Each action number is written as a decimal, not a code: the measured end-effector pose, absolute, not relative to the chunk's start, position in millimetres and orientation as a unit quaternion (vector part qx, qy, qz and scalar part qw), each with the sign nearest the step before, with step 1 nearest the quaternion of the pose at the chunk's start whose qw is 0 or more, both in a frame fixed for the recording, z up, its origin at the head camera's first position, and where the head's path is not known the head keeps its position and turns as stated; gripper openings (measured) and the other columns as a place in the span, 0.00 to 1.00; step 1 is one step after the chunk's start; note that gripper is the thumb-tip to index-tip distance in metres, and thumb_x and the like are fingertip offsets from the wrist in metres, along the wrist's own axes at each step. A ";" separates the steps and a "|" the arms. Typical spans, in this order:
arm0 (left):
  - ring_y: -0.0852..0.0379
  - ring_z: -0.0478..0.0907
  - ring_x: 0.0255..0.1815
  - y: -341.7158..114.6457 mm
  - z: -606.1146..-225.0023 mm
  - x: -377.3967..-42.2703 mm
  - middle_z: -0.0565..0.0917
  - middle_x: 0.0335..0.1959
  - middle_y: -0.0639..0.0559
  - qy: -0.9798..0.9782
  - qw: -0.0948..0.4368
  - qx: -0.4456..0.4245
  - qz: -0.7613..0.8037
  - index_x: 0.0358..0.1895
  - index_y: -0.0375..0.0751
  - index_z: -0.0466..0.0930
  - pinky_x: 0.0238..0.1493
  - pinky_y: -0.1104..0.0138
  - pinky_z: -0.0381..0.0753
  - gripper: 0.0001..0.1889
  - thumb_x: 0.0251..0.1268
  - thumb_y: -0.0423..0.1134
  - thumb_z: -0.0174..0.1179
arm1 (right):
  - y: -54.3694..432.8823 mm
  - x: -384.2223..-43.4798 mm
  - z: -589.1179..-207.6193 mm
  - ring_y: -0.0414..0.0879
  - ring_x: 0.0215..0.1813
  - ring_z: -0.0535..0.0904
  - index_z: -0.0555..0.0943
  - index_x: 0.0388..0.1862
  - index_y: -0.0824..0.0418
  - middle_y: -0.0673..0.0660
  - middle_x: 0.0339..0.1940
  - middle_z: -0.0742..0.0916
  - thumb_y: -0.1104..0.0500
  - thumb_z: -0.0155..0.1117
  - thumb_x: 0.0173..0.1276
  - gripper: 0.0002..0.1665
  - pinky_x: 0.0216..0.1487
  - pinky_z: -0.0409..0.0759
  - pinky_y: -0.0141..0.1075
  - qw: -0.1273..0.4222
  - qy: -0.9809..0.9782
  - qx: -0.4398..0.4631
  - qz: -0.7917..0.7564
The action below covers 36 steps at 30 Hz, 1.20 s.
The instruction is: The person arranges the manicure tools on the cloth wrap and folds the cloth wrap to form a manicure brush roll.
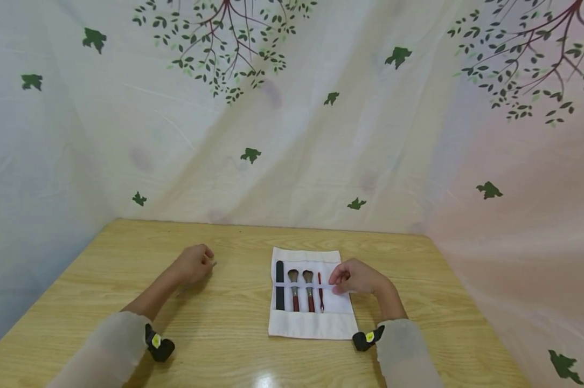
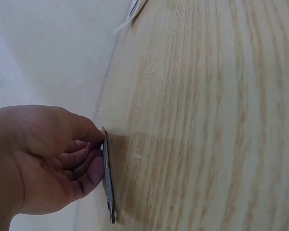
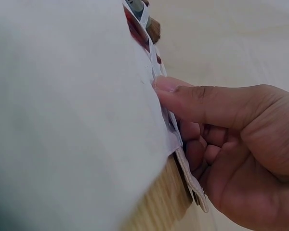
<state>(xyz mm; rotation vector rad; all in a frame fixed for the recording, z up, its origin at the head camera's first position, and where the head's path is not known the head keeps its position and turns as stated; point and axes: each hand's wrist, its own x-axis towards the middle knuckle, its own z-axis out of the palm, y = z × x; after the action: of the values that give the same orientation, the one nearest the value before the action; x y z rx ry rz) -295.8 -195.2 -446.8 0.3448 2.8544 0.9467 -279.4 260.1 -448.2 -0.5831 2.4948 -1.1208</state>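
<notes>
My left hand pinches a slim silver cuticle pusher with a ridged handle, between thumb and fingers, close over the table left of the cloth. Whether the pusher touches the tabletop I cannot tell. On the right, a white cloth brush roll lies unfolded. My right hand pinches its white elastic band near the right edge. Under the band sit a black nail file, a brush with a red handle, a second such brush and a thin red tool.
The wooden table carries the cloth right of its middle. Behind it hangs a pale curtain printed with branches and green birds, which reaches the table's back edge. Both forearms wear small black wrist cameras.
</notes>
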 end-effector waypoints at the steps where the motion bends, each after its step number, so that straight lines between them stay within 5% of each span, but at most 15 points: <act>1: 0.39 0.82 0.48 -195.4 -446.3 -295.7 0.84 0.45 0.33 0.942 0.053 0.117 0.309 0.53 0.24 0.76 0.44 0.54 0.84 0.13 0.71 0.28 0.57 | 260.3 -279.5 -448.5 0.45 0.33 0.76 0.86 0.38 0.64 0.51 0.29 0.83 0.67 0.75 0.63 0.06 0.35 0.77 0.34 0.172 0.879 -0.204 -0.395; 12: 0.49 0.82 0.39 -206.2 -436.3 -290.0 0.85 0.37 0.42 0.948 0.067 0.117 0.289 0.46 0.25 0.80 0.41 0.58 0.84 0.14 0.60 0.30 0.71 | 261.5 -281.5 -450.3 0.45 0.33 0.76 0.86 0.38 0.65 0.52 0.29 0.84 0.67 0.74 0.64 0.06 0.35 0.78 0.35 0.175 0.874 -0.201 -0.405; 22: 0.42 0.83 0.46 -208.8 -438.5 -290.2 0.84 0.43 0.37 0.942 0.091 0.181 0.269 0.48 0.26 0.78 0.46 0.53 0.83 0.11 0.65 0.27 0.61 | 261.4 -281.5 -450.9 0.46 0.33 0.76 0.86 0.38 0.65 0.53 0.30 0.84 0.67 0.74 0.64 0.06 0.35 0.78 0.35 0.181 0.870 -0.196 -0.415; 31: 0.53 0.78 0.40 -205.8 -433.4 -290.2 0.83 0.40 0.47 0.925 0.099 0.203 0.307 0.47 0.30 0.82 0.43 0.59 0.81 0.08 0.71 0.29 0.59 | 260.1 -282.1 -450.5 0.46 0.33 0.76 0.86 0.38 0.65 0.53 0.29 0.83 0.67 0.75 0.64 0.06 0.35 0.77 0.35 0.179 0.869 -0.199 -0.416; 36: 0.54 0.78 0.39 -197.8 -426.2 -295.1 0.83 0.41 0.44 0.902 0.115 0.210 0.360 0.51 0.27 0.81 0.40 0.62 0.80 0.10 0.75 0.30 0.56 | 261.1 -281.6 -452.1 0.46 0.33 0.75 0.86 0.38 0.64 0.53 0.29 0.83 0.67 0.75 0.64 0.06 0.35 0.77 0.35 0.179 0.873 -0.195 -0.409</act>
<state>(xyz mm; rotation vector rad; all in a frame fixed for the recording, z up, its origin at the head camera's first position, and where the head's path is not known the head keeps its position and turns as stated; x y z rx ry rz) -295.1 -197.8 -426.2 0.6151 2.6418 1.0550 -281.6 261.1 -452.1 -0.5515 2.4693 -1.1548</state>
